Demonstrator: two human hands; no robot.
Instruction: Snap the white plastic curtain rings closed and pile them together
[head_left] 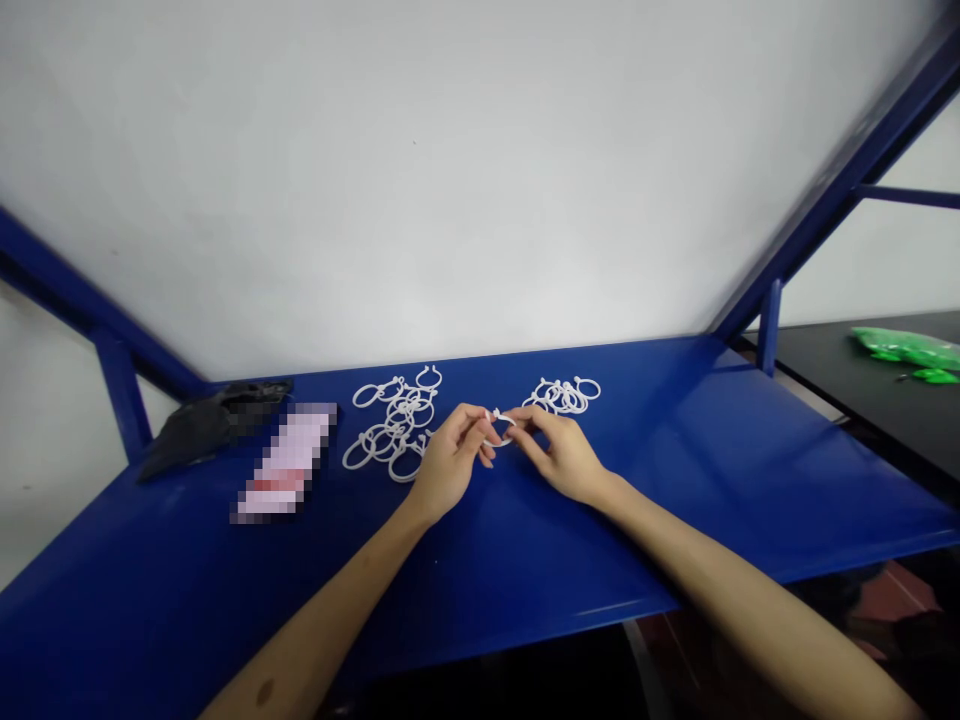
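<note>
Between my two hands is a white plastic ring [501,441] with a small knobbed clasp at its top. My left hand [454,455] pinches the ring's left side, thumb against fingers. On the other side, my right hand [559,450] grips its right edge with thumb and fingertips. Whether the clasp is fastened I cannot tell. A loose heap of similar white rings [401,412] lies left of and behind my left hand, several with gaps at the top. Just behind my right hand sits a smaller cluster of white rings [562,396].
The rings lie on a blue shelf [660,430] backed by a pale wall [465,180]. A black plastic bag [210,425] and a pixelated, pinkish flat item [289,460] are at the left. Blue frame bars rise on both sides. Right, a black surface holds a green packet [907,350].
</note>
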